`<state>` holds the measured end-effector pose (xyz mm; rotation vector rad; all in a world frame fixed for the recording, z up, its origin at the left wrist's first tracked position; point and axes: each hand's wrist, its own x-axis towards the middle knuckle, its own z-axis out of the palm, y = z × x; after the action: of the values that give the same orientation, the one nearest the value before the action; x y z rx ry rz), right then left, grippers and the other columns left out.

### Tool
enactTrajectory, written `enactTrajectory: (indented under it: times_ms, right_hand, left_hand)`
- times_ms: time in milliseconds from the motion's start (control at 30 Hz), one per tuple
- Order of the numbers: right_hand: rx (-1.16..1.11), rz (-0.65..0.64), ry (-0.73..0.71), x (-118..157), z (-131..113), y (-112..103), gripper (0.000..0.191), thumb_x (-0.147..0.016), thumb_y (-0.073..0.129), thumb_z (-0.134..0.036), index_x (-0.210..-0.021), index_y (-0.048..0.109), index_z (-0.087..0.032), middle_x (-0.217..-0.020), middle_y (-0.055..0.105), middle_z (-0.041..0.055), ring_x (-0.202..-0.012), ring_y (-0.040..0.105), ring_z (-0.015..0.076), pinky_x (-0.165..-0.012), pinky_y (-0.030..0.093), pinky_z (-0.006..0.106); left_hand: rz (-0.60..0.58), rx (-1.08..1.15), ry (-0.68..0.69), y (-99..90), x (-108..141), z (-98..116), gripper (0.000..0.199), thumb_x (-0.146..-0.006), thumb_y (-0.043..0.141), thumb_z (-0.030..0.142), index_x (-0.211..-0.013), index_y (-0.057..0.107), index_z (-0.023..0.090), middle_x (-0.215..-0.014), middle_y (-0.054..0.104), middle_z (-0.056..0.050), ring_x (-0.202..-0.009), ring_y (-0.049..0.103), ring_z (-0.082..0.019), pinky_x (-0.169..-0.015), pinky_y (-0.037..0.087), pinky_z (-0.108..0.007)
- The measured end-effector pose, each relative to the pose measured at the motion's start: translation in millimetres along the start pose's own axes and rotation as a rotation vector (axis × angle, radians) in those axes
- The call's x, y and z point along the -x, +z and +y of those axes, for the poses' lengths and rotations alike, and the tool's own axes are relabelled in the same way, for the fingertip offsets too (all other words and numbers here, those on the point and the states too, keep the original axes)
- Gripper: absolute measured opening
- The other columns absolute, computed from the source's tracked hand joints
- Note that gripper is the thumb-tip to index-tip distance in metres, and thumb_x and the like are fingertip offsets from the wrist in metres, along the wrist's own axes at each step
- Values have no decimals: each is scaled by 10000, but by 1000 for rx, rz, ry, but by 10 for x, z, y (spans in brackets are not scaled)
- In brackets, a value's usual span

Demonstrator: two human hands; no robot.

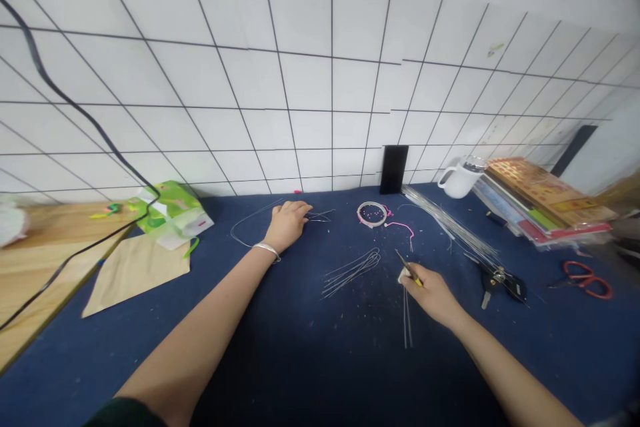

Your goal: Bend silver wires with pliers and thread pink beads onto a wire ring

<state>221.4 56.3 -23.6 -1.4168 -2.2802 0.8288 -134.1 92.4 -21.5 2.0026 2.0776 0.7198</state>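
My left hand (pixel 287 225), with a silver bangle at its wrist, rests on the dark blue cloth, fingers bent over thin metal wires (pixel 320 216) that stick out to the right. My right hand (pixel 431 290) grips a slim pointed tool (pixel 408 265) with yellow on its handle; its exact kind is unclear. A small white piece (pixel 402 275) shows at the fingertips, and straight wires (pixel 407 327) extend below them. Between the hands lies a bundle of bent wires (pixel 353 272). Just beyond is a round ring (pixel 359 213) with pink beads inside and a pink cord (pixel 406 227).
At right are a long wire bundle (pixel 457 230), keys (pixel 486 297), red-handled scissors (pixel 595 285), a white mug (pixel 457 181) and stacked books (pixel 545 193). A black upright block (pixel 394 170) stands by the tiled wall. Left lie a green packet (pixel 175 203), brown paper (pixel 143 273) and a black cable (pixel 95 121).
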Motion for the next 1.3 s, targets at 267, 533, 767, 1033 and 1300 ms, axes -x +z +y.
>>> enactTrajectory:
  times_ms: [267, 533, 767, 1033, 1300]
  right_hand:
    - [512, 316, -57, -17, -282, 11, 77, -799, 439, -257, -784, 485, -198, -759, 547, 25, -670, 522, 163, -563, 315, 246]
    - [420, 262, -127, 57, -520, -13, 73, -768, 443, -192, -795, 511, -190, -778, 542, 38, -733, 518, 174, -626, 356, 262]
    - [-423, -844, -66, 163, -529, -226, 202, -822, 427, -279, -951, 537, -169, -720, 555, 8, -646, 574, 136, -579, 429, 247]
    - [639, 22, -155, 242, -250, -165, 312, -800, 475, -412, -929, 573, -146, -881, 554, 132, -842, 504, 271, -712, 387, 399]
    - [573, 229, -249, 190, -393, -158, 316, -859, 423, -415, -817, 602, -158, -845, 579, 102, -863, 506, 230, -777, 346, 358]
  left_hand:
    - [-586, 1009, -109, 31, 904, 1220, 416, -885, 296, 463, -1080, 514, 167, -1035, 606, -110, -850, 596, -161, -711, 450, -288]
    - [-624, 1443, -399, 72, 1318, 1598, 286, -859, 372, 433, -872, 494, 175, -609, 382, 53, -422, 288, -39, -418, 267, -166]
    - [-241, 278, 345, 138, 1105, 1013, 198, -820, 376, 132, -856, 555, 209, -785, 582, -13, -738, 529, -143, -672, 377, -250]
    - [-106, 46, 134, 97, 878, 754, 235, -883, 303, 216, -847, 535, 203, -727, 586, -16, -653, 546, -140, -607, 363, -234]
    - [-193, 508, -11, -71, 1018, 1051, 263, -876, 312, 300, -756, 520, 191, -628, 476, 31, -587, 433, -112, -566, 341, -211]
